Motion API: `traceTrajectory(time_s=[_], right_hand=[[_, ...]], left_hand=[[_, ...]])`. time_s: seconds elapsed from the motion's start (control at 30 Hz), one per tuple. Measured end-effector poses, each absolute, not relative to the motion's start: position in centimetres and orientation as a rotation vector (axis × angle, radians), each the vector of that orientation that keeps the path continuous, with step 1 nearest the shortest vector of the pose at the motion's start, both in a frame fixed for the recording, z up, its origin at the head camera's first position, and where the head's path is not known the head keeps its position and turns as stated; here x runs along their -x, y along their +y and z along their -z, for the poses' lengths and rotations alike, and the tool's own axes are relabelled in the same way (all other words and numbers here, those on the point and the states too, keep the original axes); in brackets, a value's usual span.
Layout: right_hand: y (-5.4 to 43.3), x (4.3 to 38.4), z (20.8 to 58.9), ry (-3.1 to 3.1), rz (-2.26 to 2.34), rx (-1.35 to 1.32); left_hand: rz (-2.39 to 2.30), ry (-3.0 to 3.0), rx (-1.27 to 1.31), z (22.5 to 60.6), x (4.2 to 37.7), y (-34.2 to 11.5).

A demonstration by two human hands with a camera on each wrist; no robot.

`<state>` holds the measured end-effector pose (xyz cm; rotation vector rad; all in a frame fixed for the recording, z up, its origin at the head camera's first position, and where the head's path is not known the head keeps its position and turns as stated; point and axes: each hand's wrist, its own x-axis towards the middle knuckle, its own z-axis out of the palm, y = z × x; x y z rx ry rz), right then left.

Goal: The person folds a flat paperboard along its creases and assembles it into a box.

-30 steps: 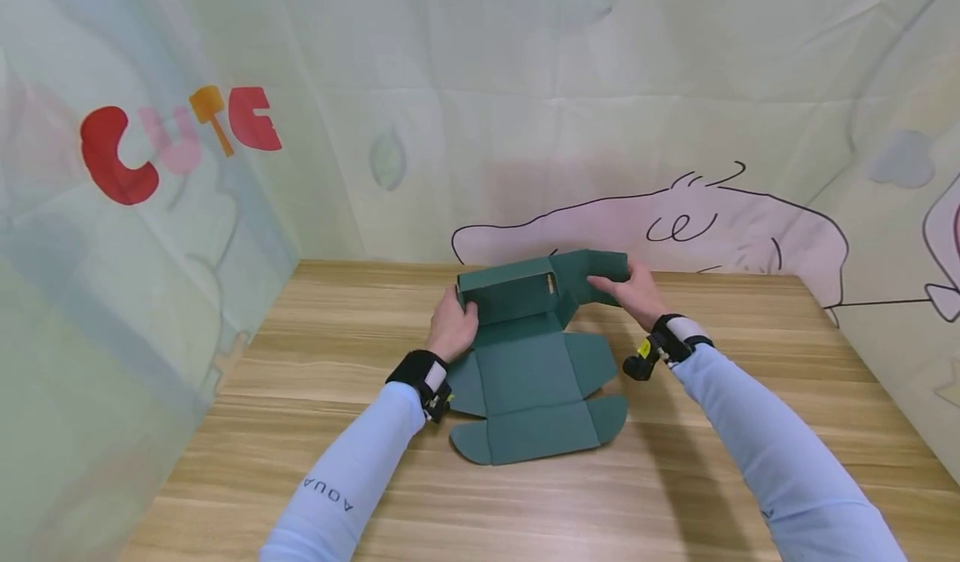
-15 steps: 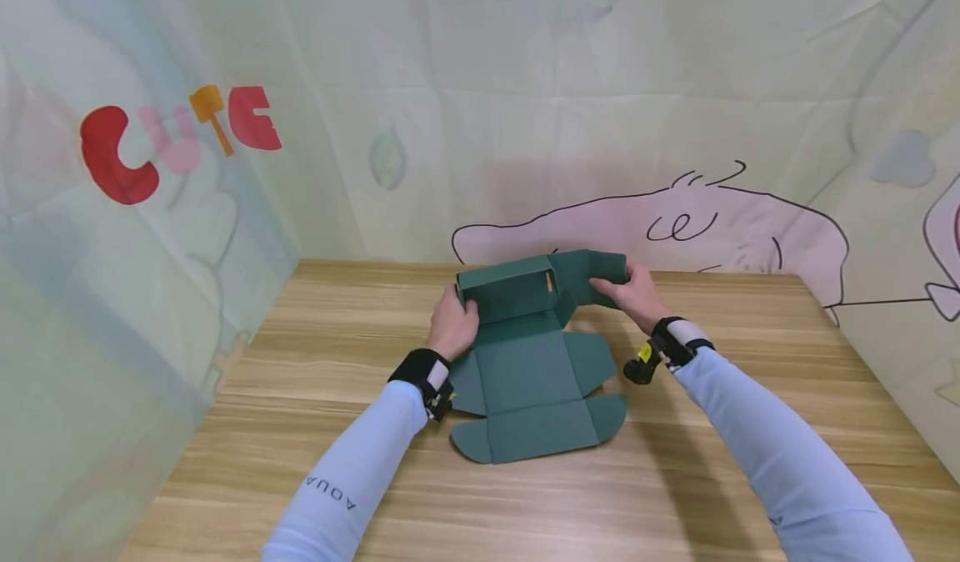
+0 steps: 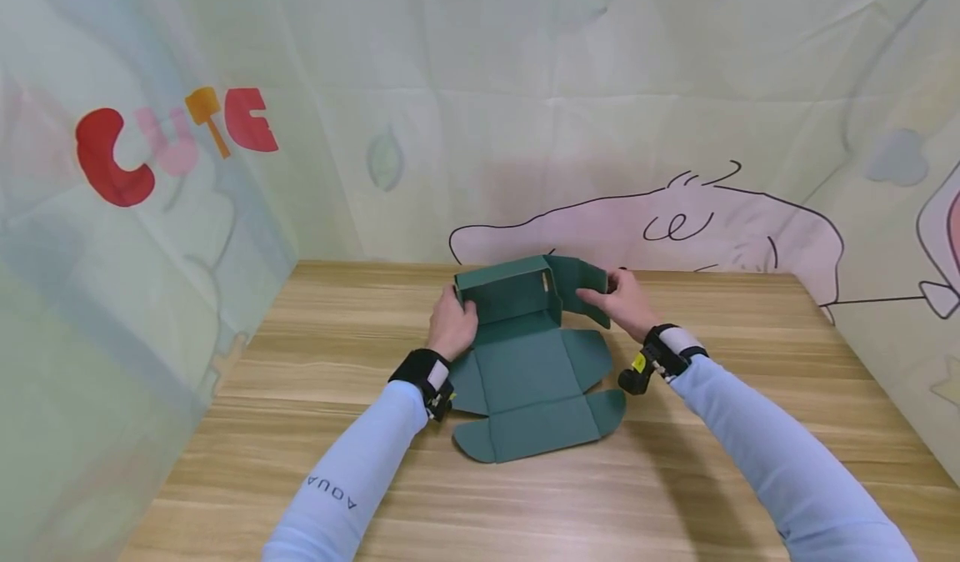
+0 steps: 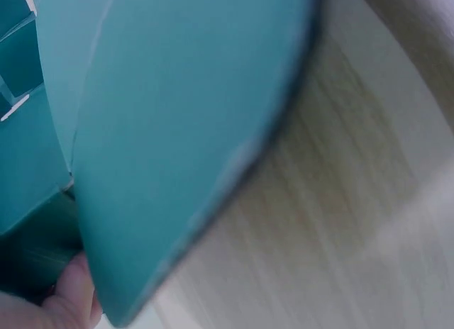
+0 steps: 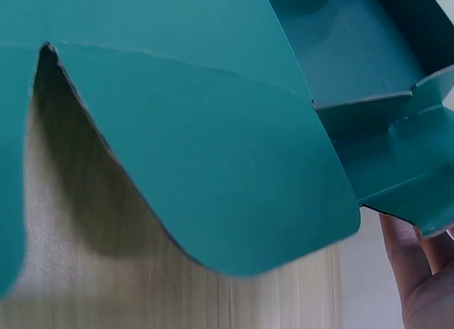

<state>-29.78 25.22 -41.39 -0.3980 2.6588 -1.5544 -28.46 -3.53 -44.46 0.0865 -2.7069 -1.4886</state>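
Observation:
A dark green cardboard box, partly folded, lies on the table with its lid panel and flaps spread toward the person. Its far part stands up as a trough. My left hand grips the left end of that trough, thumb on the inside. On the other side, my right hand pinches the bent right side flap, which sticks outward from the trough. The right wrist view shows this creased flap with fingers behind it. In the left wrist view a large flap hides most of the left hand.
The wood-grain table ends at a printed cloth backdrop close behind the box. Another cloth side borders the table at the left. A wrist camera hangs beside the box's right flaps.
My right hand has moved slightly left and down, swinging the right side flap inward and bending it more. My left hand stays at the trough's left end.

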Motion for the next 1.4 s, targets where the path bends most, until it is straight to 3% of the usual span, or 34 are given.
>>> traceTrajectory(time_s=[0.83, 1.4], right_hand=[[22.3, 28.6, 42.7, 2.742, 1.408, 0.574], [21.7, 28.2, 42.5, 2.681, 1.323, 0.465]], left_hand=[[1.444, -2.731, -0.132, 44.6, 28.2, -3.3], [1.364, -2.744, -0.101, 44.6, 28.2, -3.0]])
